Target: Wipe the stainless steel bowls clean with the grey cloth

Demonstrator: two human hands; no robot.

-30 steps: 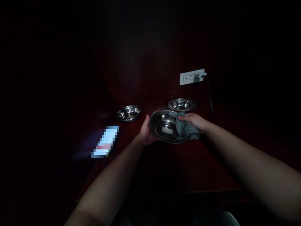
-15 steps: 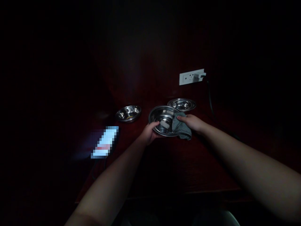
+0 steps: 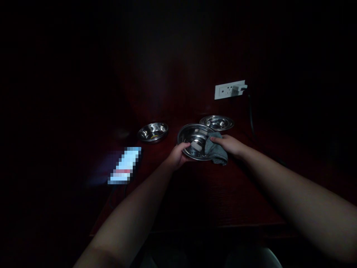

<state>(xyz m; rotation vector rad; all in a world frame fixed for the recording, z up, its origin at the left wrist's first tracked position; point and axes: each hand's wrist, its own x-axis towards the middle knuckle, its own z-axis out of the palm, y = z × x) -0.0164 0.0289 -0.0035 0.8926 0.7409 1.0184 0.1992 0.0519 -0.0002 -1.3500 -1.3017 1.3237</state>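
In dim light I hold a steel bowl (image 3: 195,139) over a dark red wooden table (image 3: 223,201). My left hand (image 3: 177,156) grips the bowl's near left rim, thumb over the edge. My right hand (image 3: 228,145) is closed on a grey cloth (image 3: 214,152) that it presses against the bowl's right side, partly inside the rim. The bowl tilts a little toward me.
A small steel bowl (image 3: 153,131) stands at the left, a shallow steel dish (image 3: 216,122) just behind the held bowl. A lit phone screen (image 3: 124,170) lies at the left. A white wall socket (image 3: 228,90) with a plug and a dark cable (image 3: 251,115) is at the back.
The bowl has moved a little away from me and tipped flatter. My left hand shifted from beneath the rim to gripping its near edge; the cloth slid along the right side.
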